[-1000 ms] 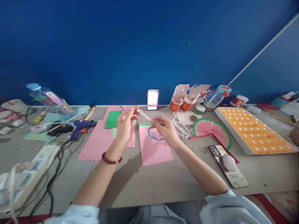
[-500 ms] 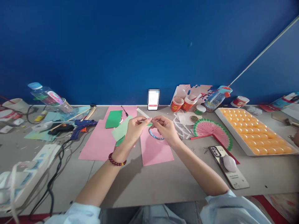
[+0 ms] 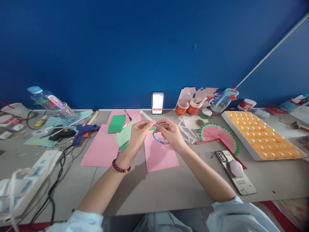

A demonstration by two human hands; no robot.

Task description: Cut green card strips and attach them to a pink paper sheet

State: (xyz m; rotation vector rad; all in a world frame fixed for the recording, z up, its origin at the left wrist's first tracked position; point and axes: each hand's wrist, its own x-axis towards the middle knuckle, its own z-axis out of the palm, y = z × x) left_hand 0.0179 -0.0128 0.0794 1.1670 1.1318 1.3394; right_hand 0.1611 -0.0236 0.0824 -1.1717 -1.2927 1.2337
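My left hand [image 3: 142,132], with a dark red bead bracelet on the wrist, is closed in a pinch on a narrow white strip [image 3: 146,115] that sticks out up and to the left. My right hand [image 3: 169,131] is also pinched, its fingertips meeting the left ones at the strip's lower end. Just under the right fingers is a thin ring with a blue pattern [image 3: 159,139]; whether it is held or lies on the paper I cannot tell. Below both hands lies a pink sheet [image 3: 160,158]. Light green paper [image 3: 123,137] and dark green paper [image 3: 117,124] lie left of them.
A glue gun [image 3: 83,130], a bottle [image 3: 49,100] and a power strip [image 3: 36,174] are on the left. An upright phone [image 3: 157,104] stands by the wall. Rightward are paper cups [image 3: 182,108], a watermelon-patterned fan [image 3: 218,133], another phone [image 3: 243,183] and a tray of orange balls [image 3: 289,158].
The hands stay nearly in place, fingertips still together. More of the white strip shows above the left fingers. The whole view has shifted slightly.
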